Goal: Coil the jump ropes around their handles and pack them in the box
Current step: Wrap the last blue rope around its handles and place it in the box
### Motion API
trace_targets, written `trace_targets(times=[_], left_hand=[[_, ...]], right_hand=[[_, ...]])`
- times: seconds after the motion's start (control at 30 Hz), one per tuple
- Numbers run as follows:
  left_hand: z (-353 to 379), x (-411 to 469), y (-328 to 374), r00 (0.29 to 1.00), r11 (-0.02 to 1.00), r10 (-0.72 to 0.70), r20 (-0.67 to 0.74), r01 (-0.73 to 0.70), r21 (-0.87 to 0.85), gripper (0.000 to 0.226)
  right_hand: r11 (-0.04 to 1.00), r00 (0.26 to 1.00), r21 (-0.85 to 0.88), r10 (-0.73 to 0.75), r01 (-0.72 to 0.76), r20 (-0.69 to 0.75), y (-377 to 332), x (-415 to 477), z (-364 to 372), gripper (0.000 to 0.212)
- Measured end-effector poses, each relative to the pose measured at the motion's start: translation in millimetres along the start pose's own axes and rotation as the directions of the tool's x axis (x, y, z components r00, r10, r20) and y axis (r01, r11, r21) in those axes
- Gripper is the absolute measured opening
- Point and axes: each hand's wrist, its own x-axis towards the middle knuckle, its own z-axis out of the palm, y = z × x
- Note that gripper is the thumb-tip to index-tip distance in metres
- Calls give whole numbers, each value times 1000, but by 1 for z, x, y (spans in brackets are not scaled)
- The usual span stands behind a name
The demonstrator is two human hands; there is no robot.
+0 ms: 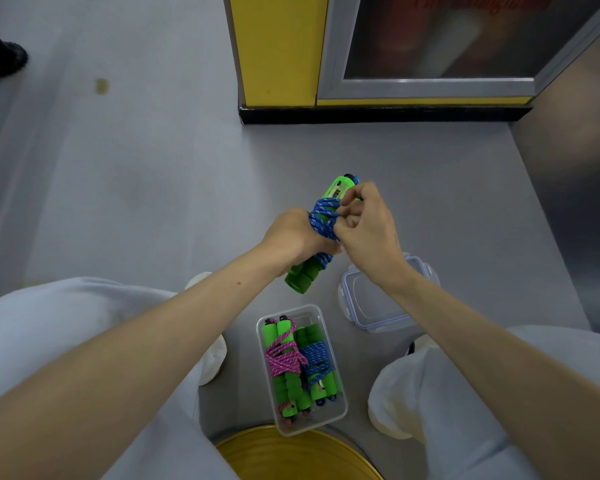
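Observation:
My left hand (291, 233) grips a pair of green foam handles (302, 277) held together above the floor, tilted up to the right. Blue rope (321, 216) is wound round them in several turns. My right hand (364, 220) pinches the blue rope at the upper part of the bundle, just below the counter end of the handle (340, 187). On the floor between my knees stands a clear plastic box (340, 415). In it lie a pink-rope bundle (283, 358) and a blue-rope bundle (317, 362), both on green handles.
The box's clear lid (368, 306) with blue seal lies on the grey floor to the right, partly under my right forearm. A yellow round seat (291, 455) is at the bottom edge. A yellow post (278, 50) and a framed panel stand ahead.

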Motion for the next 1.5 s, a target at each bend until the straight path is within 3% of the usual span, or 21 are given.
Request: trace_targets(times=[0.07, 0.13, 0.3, 0.47, 0.57, 0.7, 0.8, 0.97, 1.07, 1.17, 1.27, 1.4, 1.5], left_hand=[[-3, 0, -1, 999, 997, -26, 36, 29, -70, 34], [-5, 1, -1, 998, 994, -39, 57, 45, -99, 35], [-10, 1, -1, 998, 996, -32, 51, 36, -87, 26], [-13, -1, -1, 996, 997, -36, 86, 42, -68, 24], [-15, -2, -1, 991, 994, -65, 121, 75, -83, 30], [-16, -4, 0, 974, 989, -131, 186, 142, -48, 32], [-16, -4, -2, 966, 988, -152, 208, 156, -3, 29], [-17, -4, -2, 956, 981, -196, 216, 194, 32, 28], [-19, -4, -3, 959, 979, -205, 196, 201, 40, 26], [-20, -3, -2, 962, 981, -194, 191, 192, 33, 31], [-21, -3, 1, 964, 984, -178, 196, 180, 8, 35], [-16, -6, -4, 957, 986, -165, 237, 165, 20, 37], [-15, -5, -6, 961, 986, -167, 221, 169, 8, 35]], right_hand=[[986, 996, 147, 77, -84, 52, 2, 6, -3, 33], [982, 992, 166, 70, -86, 102, 3, 8, -4, 31], [956, 973, -219, -161, 196, 167, 0, 3, -3, 25], [862, 938, -371, -298, 345, 179, 7, 1, -2, 31], [738, 870, -462, -440, 492, 224, 6, 1, -5, 22], [466, 741, -601, -563, 650, 366, 4, 0, -9, 22], [402, 676, -579, -618, 710, 401, 6, -1, -6, 27], [429, 680, -562, -632, 707, 372, 9, -5, -5, 33], [507, 726, -534, -579, 676, 370, 12, -6, -7, 27], [714, 851, -464, -422, 525, 313, 14, -2, -10, 11], [890, 931, -285, -307, 355, 199, 14, 3, -11, 11], [972, 979, -119, -202, 202, 20, 2, 12, -14, 9], [974, 995, -204, -100, 95, -16, -1, 17, -23, 37]])
